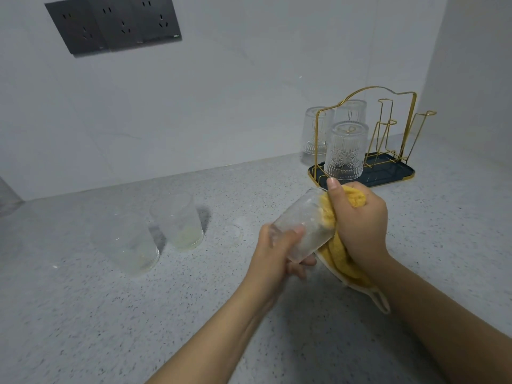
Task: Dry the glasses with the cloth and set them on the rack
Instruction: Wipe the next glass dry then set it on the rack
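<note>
My left hand [273, 254] grips a clear glass [302, 220] by its base, tilted with the mouth toward the upper right. My right hand [360, 225] holds a yellow cloth [340, 256], part of which is pushed into the glass's mouth. Two more glasses stand upright on the counter to the left, one nearer [130, 245] and one farther [178, 221]. At the back right, the gold wire rack [399, 128] on its dark tray [393, 176] carries three upturned glasses, the front one [345, 151] close above my hands.
The speckled grey counter [110, 314] meets a white wall at the back and a side wall on the right. A dark socket panel [113, 23] sits high on the back wall. The rack's right-hand prongs [388, 126] are bare.
</note>
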{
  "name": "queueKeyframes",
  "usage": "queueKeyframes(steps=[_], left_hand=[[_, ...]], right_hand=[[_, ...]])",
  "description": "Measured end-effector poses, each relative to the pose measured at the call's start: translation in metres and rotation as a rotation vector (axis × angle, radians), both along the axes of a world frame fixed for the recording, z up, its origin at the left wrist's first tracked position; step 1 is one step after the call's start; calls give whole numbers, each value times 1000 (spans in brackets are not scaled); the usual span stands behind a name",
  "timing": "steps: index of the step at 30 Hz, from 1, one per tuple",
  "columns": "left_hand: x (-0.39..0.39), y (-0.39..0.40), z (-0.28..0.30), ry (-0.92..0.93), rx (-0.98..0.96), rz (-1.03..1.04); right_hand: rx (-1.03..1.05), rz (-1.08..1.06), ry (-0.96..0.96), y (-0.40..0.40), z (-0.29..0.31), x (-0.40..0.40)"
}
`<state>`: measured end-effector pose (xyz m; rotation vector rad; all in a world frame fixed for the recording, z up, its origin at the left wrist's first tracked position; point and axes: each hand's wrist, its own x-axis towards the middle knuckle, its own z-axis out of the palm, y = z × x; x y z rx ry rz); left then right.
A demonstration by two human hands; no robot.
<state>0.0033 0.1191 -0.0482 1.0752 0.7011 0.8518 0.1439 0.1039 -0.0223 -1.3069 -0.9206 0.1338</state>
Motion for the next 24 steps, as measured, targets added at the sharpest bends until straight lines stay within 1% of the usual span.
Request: queueKeyframes(steps=[1, 2, 3, 4, 5, 7, 8, 10, 11, 12, 13, 14, 15, 16, 18, 19, 20, 21, 24], left_hand=[[0, 0, 3, -93, -208, -83], [-1, 0, 4, -153, -365, -160], [-2, -1, 6, -178, -436, -222], [-2, 0, 7, -167, -436, -245], [-1, 0, 7, -148, -393, -245], [3, -3, 6, -57, -187, -155], [4, -4, 4, 24, -38, -92], [5, -5, -7, 242, 310, 23], [3, -5, -10, 309, 448, 88], [1, -5, -11, 321, 528, 140], [0, -3, -12, 308, 543, 162], [-1, -2, -10, 280, 495, 160], [0, 0, -8, 235, 393, 141], [-1, 1, -4, 160, 229, 100], [-1, 3, 1, -61, -191, -59], [-2, 4, 2, -139, -350, -128], [-3, 5, 2, -178, -422, -172], [-4, 6, 1, -189, -432, -190], [-2, 7, 3, -163, -394, -175]], right_hand=[[13, 10, -16, -1, 0, -2], [21, 22, -33, -2, 0, -3], [25, 34, -43, -3, 1, -4], [30, 39, -41, -2, 2, -4], [32, 33, -27, -2, 3, -3], [20, -5, 16, -1, 4, 2], [4, -23, 33, 0, 4, 4], [-21, -36, 68, 2, 4, 7], [-27, -33, 89, 3, 3, 7], [-31, -27, 106, 3, 3, 7], [-33, -20, 113, 3, 2, 6], [-31, -13, 106, 3, 2, 6], [-23, -3, 88, 2, 1, 4], [-7, 14, 65, 1, 0, 1], [28, 53, -3, -1, -2, -5], [44, 67, -48, -2, -2, -6], [61, 75, -84, -2, -3, -7], [77, 77, -111, -2, -4, -7], [113, 53, -175, -2, -6, -1]])
